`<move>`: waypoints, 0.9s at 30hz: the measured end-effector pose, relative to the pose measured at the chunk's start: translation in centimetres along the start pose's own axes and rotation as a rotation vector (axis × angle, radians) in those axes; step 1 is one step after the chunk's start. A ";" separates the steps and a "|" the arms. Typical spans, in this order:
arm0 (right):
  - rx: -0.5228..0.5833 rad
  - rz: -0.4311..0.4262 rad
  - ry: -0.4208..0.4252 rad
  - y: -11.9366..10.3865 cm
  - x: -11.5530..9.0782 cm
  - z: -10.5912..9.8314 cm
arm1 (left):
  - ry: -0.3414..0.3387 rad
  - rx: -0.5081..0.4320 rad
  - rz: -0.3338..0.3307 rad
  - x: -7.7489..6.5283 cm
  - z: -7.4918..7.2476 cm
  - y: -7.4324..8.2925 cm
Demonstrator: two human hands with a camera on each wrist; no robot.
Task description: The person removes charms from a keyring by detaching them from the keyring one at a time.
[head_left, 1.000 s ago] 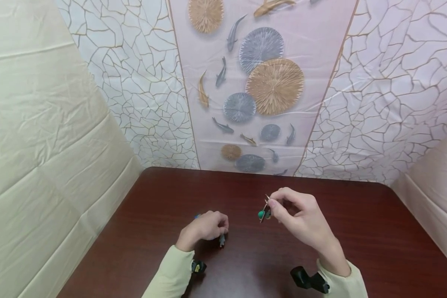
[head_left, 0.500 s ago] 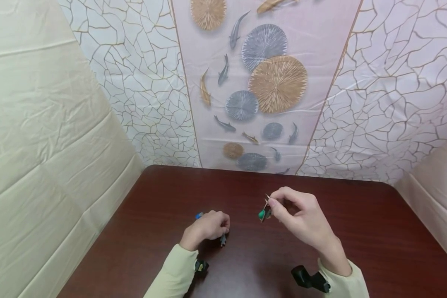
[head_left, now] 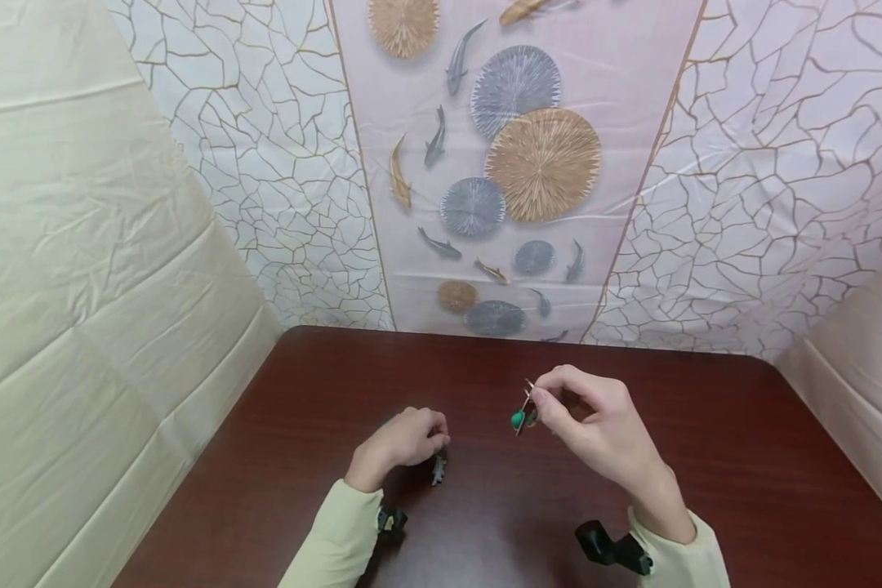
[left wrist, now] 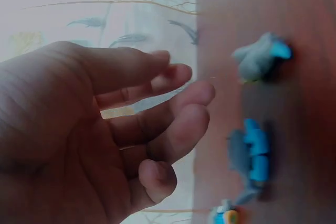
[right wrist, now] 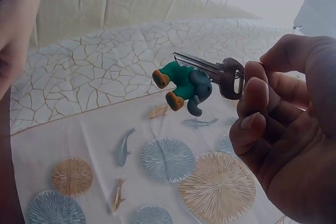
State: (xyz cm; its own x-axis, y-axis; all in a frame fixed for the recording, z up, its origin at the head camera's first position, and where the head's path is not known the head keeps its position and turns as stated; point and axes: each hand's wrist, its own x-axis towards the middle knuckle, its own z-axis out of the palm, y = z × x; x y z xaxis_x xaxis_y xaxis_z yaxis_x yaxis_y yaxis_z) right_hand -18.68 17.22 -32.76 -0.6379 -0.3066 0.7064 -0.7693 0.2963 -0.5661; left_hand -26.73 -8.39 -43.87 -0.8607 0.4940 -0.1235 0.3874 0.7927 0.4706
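My right hand (head_left: 603, 433) pinches the ring end of a keychain between thumb and fingertips, held above the table. From it hang a metal key (right wrist: 210, 69) and a small toy figure (right wrist: 181, 85) with a green body, grey head and orange feet. My left hand (head_left: 404, 441) hovers low over the table, fingers loosely bent with nothing between them in the left wrist view. Near it lie a grey toy figure with a blue part (left wrist: 257, 59), a grey-and-blue dolphin-like toy (left wrist: 252, 156) and a small blue-and-orange piece (left wrist: 224, 214). One small grey toy (head_left: 438, 469) shows beside the left hand.
Both hands are above a dark reddish-brown table (head_left: 514, 523). A patterned cloth (head_left: 478, 204) with fish and round leaf prints hangs behind it. Pale cloth (head_left: 118, 327) covers the left side. Black wrist cameras are strapped at both sleeves.
My left hand has moved slightly away from the body and hides more of a blue thing behind it. The right hand holds the keychain nearly still.
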 end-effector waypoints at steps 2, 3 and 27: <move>-0.002 0.010 -0.007 -0.1 0.0 -0.1 | 0.034 -0.012 0.015 -0.1 -0.4 0.1; 0.000 0.016 -0.011 -0.1 0.0 -0.1 | 0.049 -0.020 0.020 -0.2 -0.7 0.2; -0.006 0.043 -0.021 -0.1 0.0 0.0 | 0.406 0.002 0.336 -3.1 -4.8 7.0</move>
State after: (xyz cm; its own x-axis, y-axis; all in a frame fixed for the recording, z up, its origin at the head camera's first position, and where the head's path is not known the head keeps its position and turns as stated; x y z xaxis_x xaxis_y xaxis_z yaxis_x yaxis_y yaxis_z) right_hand -18.55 17.20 -32.72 -0.6710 -0.3128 0.6723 -0.7410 0.3146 -0.5933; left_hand -22.95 -6.07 -35.94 -0.7472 0.5434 0.3826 0.6645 0.6151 0.4243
